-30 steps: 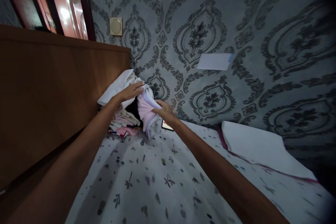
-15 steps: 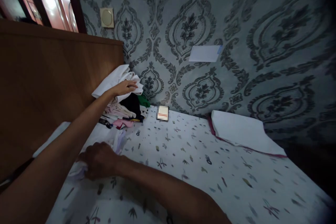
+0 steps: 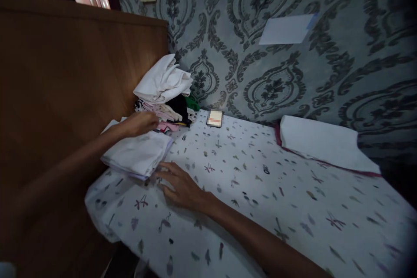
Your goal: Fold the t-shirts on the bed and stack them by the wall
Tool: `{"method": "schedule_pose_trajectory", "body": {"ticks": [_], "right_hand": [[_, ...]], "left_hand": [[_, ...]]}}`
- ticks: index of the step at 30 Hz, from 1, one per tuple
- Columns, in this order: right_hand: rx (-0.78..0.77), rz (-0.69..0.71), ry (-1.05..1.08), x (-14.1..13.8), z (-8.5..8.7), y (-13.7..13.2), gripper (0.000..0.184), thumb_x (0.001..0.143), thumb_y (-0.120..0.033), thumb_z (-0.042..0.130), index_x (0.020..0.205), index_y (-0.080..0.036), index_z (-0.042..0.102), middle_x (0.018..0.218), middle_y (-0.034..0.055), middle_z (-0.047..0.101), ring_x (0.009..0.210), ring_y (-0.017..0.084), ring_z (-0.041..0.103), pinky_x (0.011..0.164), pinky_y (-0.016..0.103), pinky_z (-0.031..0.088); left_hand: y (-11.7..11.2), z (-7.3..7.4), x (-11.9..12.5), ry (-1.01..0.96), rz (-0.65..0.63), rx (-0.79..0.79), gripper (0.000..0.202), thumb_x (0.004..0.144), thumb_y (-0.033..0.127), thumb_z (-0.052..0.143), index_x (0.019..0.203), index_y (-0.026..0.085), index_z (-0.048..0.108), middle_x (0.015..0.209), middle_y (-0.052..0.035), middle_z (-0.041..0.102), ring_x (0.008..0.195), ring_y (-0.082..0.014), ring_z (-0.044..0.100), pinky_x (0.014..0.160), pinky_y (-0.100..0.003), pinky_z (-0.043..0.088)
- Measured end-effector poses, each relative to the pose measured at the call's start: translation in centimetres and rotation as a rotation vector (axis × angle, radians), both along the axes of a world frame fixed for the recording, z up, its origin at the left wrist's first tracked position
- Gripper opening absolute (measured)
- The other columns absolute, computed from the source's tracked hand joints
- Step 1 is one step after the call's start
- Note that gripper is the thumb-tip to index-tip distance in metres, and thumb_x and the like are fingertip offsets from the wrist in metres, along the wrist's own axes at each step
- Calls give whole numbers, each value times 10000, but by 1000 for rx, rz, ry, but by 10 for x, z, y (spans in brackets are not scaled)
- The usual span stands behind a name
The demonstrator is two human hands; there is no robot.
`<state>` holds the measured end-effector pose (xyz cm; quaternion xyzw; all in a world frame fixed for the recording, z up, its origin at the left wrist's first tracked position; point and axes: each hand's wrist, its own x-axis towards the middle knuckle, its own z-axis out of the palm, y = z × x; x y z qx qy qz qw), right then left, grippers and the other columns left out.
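A flat, folded white cloth with lilac edges [image 3: 138, 152] lies on the bed, over a white sheet printed with small plant shapes [image 3: 234, 191]. Lying flat, it seems to need neither of the 2 hands to hold it up. The right hand [image 3: 182, 186] has an open grip, fingers spread beside the cloth's near right corner; spread like this, they seem suited to steadying or squaring that edge. The left hand [image 3: 143, 124] is curled over the cloth's far side, near the pile; blur hides whether its grip closes on anything.

Behind, a loosely folded white cotton bundle [image 3: 164, 80] sits on 1 pile with pale pink folded fabric [image 3: 161, 111], black fabric [image 3: 179, 107] and green fabric [image 3: 193, 103]. The pile sits in the corner between the brown wooden panel [image 3: 81, 61] and the grey patterned wall [image 3: 276, 82], probably because both sides help prop the soft layers.
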<state>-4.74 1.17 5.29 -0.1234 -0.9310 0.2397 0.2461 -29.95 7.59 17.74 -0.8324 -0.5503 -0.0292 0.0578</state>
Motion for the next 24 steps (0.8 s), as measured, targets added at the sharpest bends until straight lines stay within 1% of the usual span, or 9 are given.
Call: {"method": "schedule_pose_trajectory", "body": {"ticks": [3,6,9,11,14,16,18,20,24], "right_hand": [[-104,-71,42,13,-5,-6,376,904,-131,467,1238,-192,630,1397,142,527,1297,232,498,1036,400,466],[-255,-144,121,18,-6,-10,343,885,-117,476,1153,-189,677,1276,135,604,1115,220,615,947,392,515],[-428,-178,174,18,-2,-15,314,868,-122,497,1097,-189,700,1090,97,682,844,171,660,776,327,545],[-573,-175,193,17,3,-21,284,868,-145,515,1072,-186,706,989,73,706,807,162,664,716,288,531],[-797,-131,220,16,8,-32,244,878,-200,537,1055,-179,703,936,60,710,802,159,684,687,265,515],[-919,-91,231,18,8,-40,228,877,-250,564,1046,-176,698,925,57,703,754,145,686,650,252,502],[-1035,-50,239,22,8,-47,240,862,-314,607,1038,-175,691,914,53,696,709,132,683,615,237,490],[-1144,-17,258,26,11,-51,294,841,-389,647,1039,-174,682,884,45,692,674,126,682,597,233,487],[-1302,-8,398,35,34,-49,428,816,-516,681,1076,-177,659,873,54,703,679,143,696,627,254,505]], "left_hand": [[-31,-26,-18,30,40,-259,195,834,256,512,942,184,658,1010,-86,664,933,-226,608,815,-315,453],[-42,-35,-30,25,85,-292,184,845,246,465,896,182,629,990,-87,657,927,-224,600,832,-323,439],[-45,-30,-33,56,128,-273,213,826,266,490,984,183,607,1050,-97,659,962,-243,597,857,-346,431],[-47,-24,-32,117,175,-288,277,812,292,516,1054,180,592,1100,-115,660,1003,-272,598,860,-371,431],[-48,-18,-30,226,183,-335,189,806,257,489,931,184,611,1033,-117,679,971,-276,611,812,-359,433],[-47,-14,-29,236,162,-338,115,785,243,494,811,192,594,908,-97,680,858,-247,610,729,-319,424],[-47,-4,-26,145,143,-314,97,767,274,524,716,197,555,766,-60,641,729,-206,571,647,-286,394],[-49,14,-17,-63,128,-294,194,760,341,556,640,197,507,638,-15,557,618,-160,502,577,-258,356],[-68,69,41,-743,164,-204,277,780,447,603,707,191,526,587,38,458,496,-92,406,465,-204,296]]}}
